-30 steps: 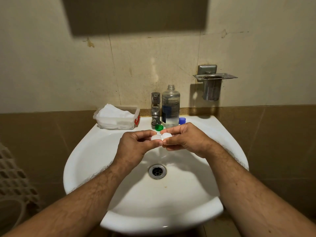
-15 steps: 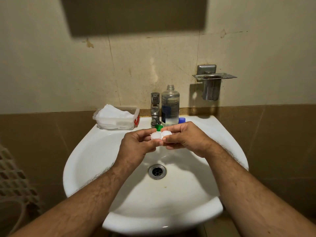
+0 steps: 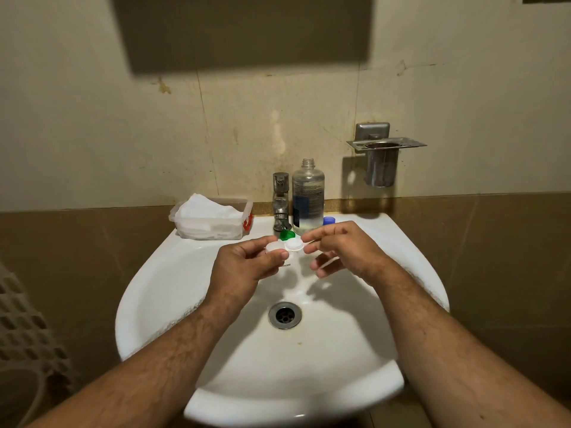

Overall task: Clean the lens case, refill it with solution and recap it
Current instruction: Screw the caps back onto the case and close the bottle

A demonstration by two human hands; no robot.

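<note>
I see the lens case (image 3: 285, 246), a white two-well piece with both wells uncapped, held above the back of the white sink (image 3: 160, 273). My left hand (image 3: 244, 267) grips its left well, thumb in front and fingers curled behind. My right hand (image 3: 343, 251) has its thumb and forefinger at the rim of the right well; whether they pinch it or only touch it I cannot tell, and the other fingers hang loosely curled below.

Behind the case, on the sink's back ledge, a green cap (image 3: 287, 234) lies just in front of the tap (image 3: 281, 202), and a blue cap (image 3: 329, 220) sits beside the solution bottle (image 3: 308, 197), which stands upright with its neck open. A clear box of white tissues (image 3: 210, 217) rests at the ledge's left end. The drain (image 3: 285, 315) lies below the hands. A metal cup holder (image 3: 381, 162) hangs on the wall to the right.
</note>
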